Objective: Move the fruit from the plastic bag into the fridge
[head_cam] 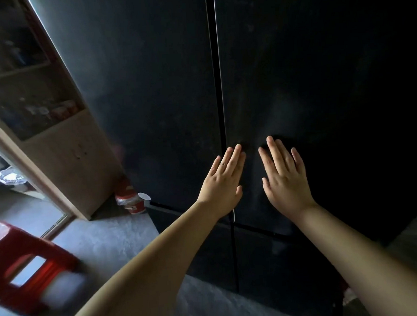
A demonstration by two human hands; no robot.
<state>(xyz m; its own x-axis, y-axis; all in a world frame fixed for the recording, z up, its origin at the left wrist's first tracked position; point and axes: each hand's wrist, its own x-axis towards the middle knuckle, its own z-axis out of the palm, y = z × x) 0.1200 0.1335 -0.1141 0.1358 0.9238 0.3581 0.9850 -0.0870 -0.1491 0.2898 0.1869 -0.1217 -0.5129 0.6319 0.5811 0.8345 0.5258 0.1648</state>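
Observation:
A tall dark fridge (165, 92) with two upper doors fills the middle and right of the head view, and all its doors are closed. My left hand (222, 181) lies flat with straight fingers near the centre seam, on the right door beside the gap. My right hand (284, 178) is spread flat on the right door a little further right. Neither hand holds anything. No fruit or plastic bag is visible.
A red plastic stool (27, 261) stands on the grey floor at lower left. A wooden shelf cabinet (64, 151) stands left of the fridge. A red and white container (130, 203) with a white cup (144, 197) sits on the floor at the fridge's corner.

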